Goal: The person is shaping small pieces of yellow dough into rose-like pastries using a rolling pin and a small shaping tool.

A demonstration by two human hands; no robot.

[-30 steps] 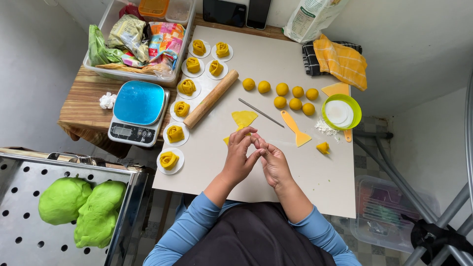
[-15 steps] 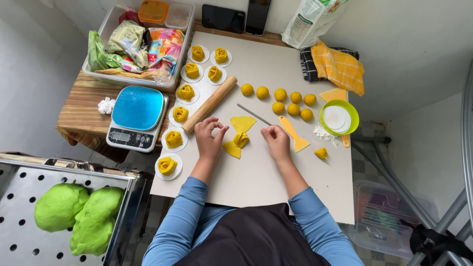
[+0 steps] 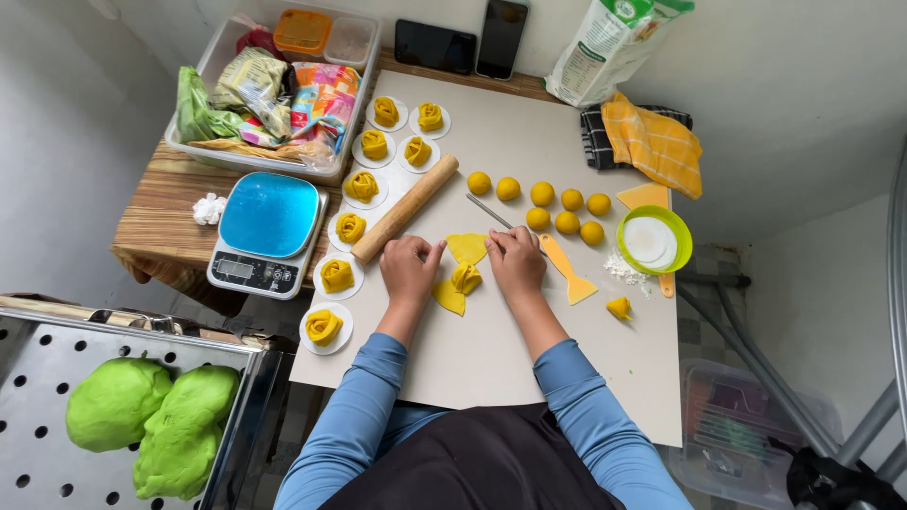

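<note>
Pale work board on a wooden table, walls close on two sides. Head view: since half a second ago both hands have stayed low on the board, no longer joined above it, so the folded yellow dough piece now rests on the board below the rolling pin. Left hand lies just left of the dough, fingers loosely curled, holding nothing. Right hand lies just right of it, fingertips touching its edge, gripping nothing.
</note>
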